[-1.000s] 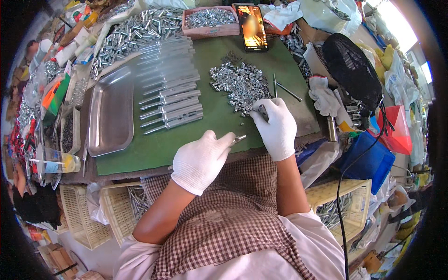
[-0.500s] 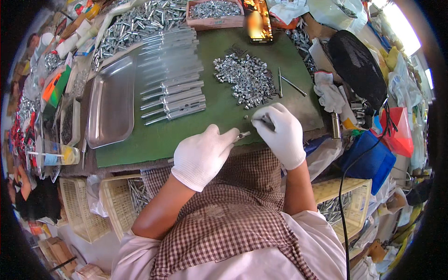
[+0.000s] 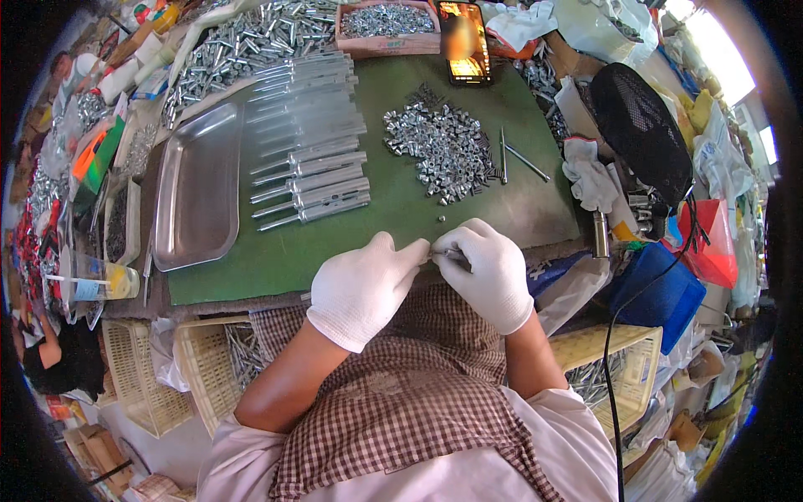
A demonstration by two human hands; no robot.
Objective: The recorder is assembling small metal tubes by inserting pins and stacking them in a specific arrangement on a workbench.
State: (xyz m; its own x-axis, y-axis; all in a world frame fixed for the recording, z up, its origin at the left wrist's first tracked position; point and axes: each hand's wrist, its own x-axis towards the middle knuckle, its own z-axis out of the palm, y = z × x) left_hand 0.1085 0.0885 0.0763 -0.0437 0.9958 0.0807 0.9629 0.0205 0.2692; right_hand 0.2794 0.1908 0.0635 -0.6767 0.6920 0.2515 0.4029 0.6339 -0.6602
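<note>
Both my hands wear white knit gloves and meet near the front edge of a green work mat (image 3: 226, 280). My left hand (image 3: 360, 289) is closed around a thin metal tube, mostly hidden by the glove. Against that tube's right end, my right hand (image 3: 488, 272) pinches a small grey metal piece (image 3: 454, 252); its exact shape is hidden by the fingers. A single small silver fitting (image 3: 442, 218) lies just beyond my fingertips. Farther back is a heap of such fittings (image 3: 439, 146). Silver tubes with thin rods (image 3: 322, 201) lie in a row to the left.
An empty steel tray (image 3: 199, 188) sits left of the row. Two thin metal rods (image 3: 525, 161) lie right of the heap. At the back stand a box of small parts (image 3: 387, 42) and a lit phone (image 3: 464, 46). Plastic crates (image 3: 205, 360) stand below the table edge.
My right hand has moved left and slightly nearer, from beside the loose fitting to the end of the tube in my left hand. The left hand has barely moved.
</note>
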